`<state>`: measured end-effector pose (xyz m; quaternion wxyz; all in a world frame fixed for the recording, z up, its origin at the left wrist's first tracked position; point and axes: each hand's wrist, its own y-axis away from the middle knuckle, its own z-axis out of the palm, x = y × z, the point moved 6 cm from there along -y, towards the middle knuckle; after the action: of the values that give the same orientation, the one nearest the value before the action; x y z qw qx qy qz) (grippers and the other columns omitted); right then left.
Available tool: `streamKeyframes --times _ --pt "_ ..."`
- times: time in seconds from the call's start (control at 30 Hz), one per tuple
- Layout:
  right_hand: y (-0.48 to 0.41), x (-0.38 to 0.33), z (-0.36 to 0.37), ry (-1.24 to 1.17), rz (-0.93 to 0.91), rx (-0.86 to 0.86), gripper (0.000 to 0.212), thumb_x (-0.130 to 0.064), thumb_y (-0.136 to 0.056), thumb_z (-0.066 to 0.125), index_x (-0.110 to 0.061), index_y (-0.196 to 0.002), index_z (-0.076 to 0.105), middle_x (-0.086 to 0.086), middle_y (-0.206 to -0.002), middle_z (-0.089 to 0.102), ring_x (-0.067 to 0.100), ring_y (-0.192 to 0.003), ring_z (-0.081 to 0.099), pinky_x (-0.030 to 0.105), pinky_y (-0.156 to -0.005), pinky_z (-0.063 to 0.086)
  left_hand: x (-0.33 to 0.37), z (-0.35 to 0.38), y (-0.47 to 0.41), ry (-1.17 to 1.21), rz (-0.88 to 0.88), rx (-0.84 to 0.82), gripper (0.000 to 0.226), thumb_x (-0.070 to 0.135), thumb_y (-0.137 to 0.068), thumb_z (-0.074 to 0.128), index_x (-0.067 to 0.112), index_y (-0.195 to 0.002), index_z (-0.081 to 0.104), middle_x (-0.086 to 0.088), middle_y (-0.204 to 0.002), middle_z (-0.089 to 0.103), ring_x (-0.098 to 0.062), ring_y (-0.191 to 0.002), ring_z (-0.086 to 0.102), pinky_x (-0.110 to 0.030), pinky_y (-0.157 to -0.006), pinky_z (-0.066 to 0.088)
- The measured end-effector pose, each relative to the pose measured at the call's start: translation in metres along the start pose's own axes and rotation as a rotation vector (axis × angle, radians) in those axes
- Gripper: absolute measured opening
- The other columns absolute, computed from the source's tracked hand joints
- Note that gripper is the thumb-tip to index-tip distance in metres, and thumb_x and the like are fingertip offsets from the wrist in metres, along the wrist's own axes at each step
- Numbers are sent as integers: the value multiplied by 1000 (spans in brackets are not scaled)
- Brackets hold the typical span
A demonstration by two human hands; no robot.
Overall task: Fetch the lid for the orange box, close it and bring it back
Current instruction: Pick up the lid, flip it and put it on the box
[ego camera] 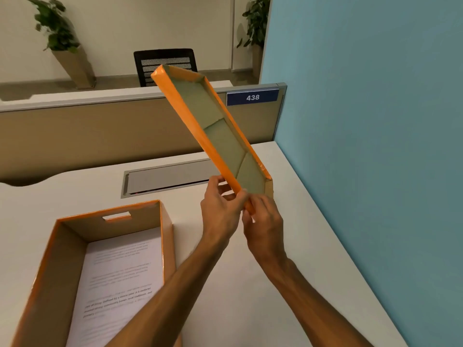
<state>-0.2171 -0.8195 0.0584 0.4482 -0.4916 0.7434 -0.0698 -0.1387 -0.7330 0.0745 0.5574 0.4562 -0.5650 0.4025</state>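
Head view shows a pale desk (250,284) with the orange box (50,279) standing open at its near left edge, the long side running away from the camera. Inside the box lie printed sheets of paper (117,284), and a cut-out handle slot (116,217) is in its far short wall. Beyond the box, toward the far edge of the desk, a grey cable flap (170,177) is set into the surface. To the right of the box, above the middle of the desk and not touching it, the lid (213,126) is held in the air, tilted steeply, its hollow brown inside turned to the right and its far end pointing up toward a black chair (165,62) behind the partition. The left hand (220,211) pinches the lower end of the lid's orange rim between thumb and fingers, and the right hand (263,221) grips the same lower corner just beside it, so both hands are closed on one end. A blue wall (375,121) borders the right edge of the desk. I judge that the lid is already fetched and the closing step is now in hand. The next move calls for turning the lid flat with its hollow side down, carrying it left over the box, aligning the corners and pressing it down, probably with the hands moved further apart for control.
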Motion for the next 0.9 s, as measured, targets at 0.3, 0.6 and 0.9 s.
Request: streamKeyframes --times 0.3,0.6,0.9 --pt "8 -51 -30 -227 114 94 32 -28 -85 77 -9 -109 67 7 -100 72 14 -82 65 28 -81 57 44 -50 24 -122 202 -80 63 53 -81 68 27 -135 49 3 -132 61 -14 -113 61 -35 -94 52" --pt "22 -70 -56 -738 417 -75 23 -27 -84 76 -34 -102 64 -8 -108 72 22 -93 71 40 -79 60 3 -171 5 -260 -21 -98 77 53 -92 53 20 -154 22 -11 -161 27 -32 -143 32 -51 -110 33" --pt "36 -69 -46 -1087 574 -237 47 -23 -78 77 -27 -122 63 -2 -115 75 28 -100 73 48 -78 61 -4 -235 26 -103 -199 -193 54 33 -96 56 12 -144 43 -9 -140 53 -34 -125 54 -49 -98 47"
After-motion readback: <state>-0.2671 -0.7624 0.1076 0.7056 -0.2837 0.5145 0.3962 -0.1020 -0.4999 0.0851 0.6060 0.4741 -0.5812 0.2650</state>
